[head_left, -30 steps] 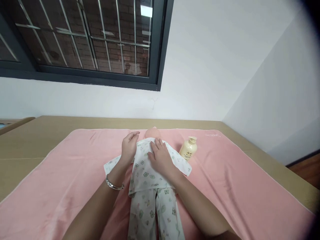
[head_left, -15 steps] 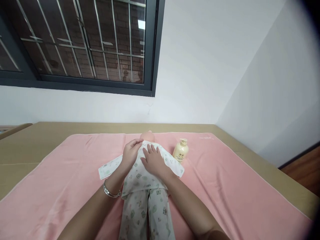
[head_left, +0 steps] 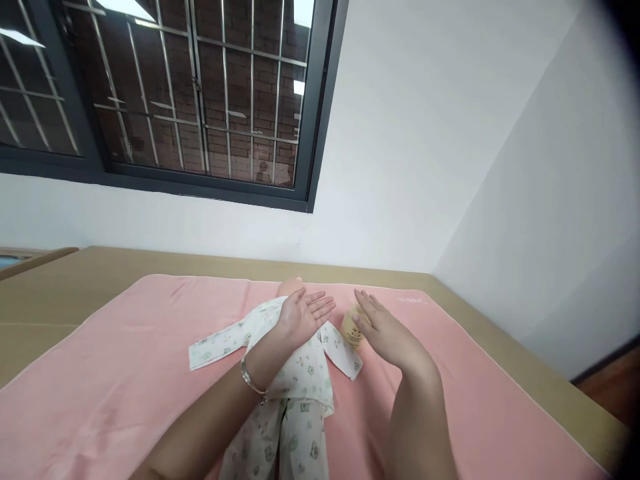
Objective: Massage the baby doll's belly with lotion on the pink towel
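A baby doll in a white patterned top and matching trousers lies on a pink sheet, its sleeves spread to both sides. Only a bit of the doll's head shows beyond the collar. Over the doll's chest, my left hand is palm up with fingers spread and nothing in it. My right hand is at the front of the pale yellow pump bottle, fingers stretched out, covering the pump top. Whether it touches the bottle I cannot tell.
The pink sheet covers most of a tan table top. Behind it rises a white wall with a dark-framed, barred window. A second wall meets the table on the right.
Both hands have lifted off the doll's top. My left hand has turned palm up, while my right hand has moved right to the bottle. The view has shifted slightly.
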`<action>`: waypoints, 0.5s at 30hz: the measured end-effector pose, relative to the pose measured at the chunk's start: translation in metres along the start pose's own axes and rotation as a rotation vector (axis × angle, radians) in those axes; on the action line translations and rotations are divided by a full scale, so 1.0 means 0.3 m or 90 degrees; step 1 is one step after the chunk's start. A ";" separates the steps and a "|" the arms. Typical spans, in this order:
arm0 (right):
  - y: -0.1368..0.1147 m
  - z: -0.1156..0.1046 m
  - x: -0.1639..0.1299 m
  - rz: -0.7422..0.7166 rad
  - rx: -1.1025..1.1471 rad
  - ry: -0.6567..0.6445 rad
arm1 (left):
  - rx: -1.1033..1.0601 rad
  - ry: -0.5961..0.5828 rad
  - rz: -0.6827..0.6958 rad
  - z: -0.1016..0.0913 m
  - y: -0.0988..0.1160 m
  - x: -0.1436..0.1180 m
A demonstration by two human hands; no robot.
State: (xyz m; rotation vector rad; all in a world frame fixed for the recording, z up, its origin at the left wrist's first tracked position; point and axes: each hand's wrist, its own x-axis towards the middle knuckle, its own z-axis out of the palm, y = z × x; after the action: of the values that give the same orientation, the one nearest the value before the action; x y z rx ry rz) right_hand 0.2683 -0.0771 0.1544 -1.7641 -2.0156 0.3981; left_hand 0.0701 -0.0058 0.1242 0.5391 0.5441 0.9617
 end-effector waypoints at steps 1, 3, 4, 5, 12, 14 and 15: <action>0.019 -0.005 0.011 0.019 0.007 0.000 | -0.034 -0.008 -0.018 0.025 -0.009 0.016; 0.049 -0.007 0.038 0.052 0.008 0.002 | -0.093 -0.004 -0.032 0.068 -0.029 0.053; 0.060 -0.005 0.052 0.059 0.010 0.002 | -0.118 0.004 -0.033 0.084 -0.039 0.073; 0.069 -0.001 0.065 0.059 0.016 -0.001 | -0.142 0.011 -0.032 0.097 -0.049 0.094; 0.091 0.047 0.141 0.027 0.070 0.010 | -0.224 0.046 -0.028 0.124 -0.086 0.190; 0.092 0.055 0.157 0.042 0.052 0.019 | -0.223 0.052 -0.040 0.130 -0.092 0.199; 0.092 0.056 0.164 0.048 0.046 0.027 | -0.222 0.054 -0.044 0.133 -0.097 0.201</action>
State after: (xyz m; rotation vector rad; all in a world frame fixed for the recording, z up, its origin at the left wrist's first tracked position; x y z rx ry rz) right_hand 0.2789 -0.0233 0.1328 -1.7931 -1.8869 0.4474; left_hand 0.1413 0.0255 0.1237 0.1670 0.4545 0.9896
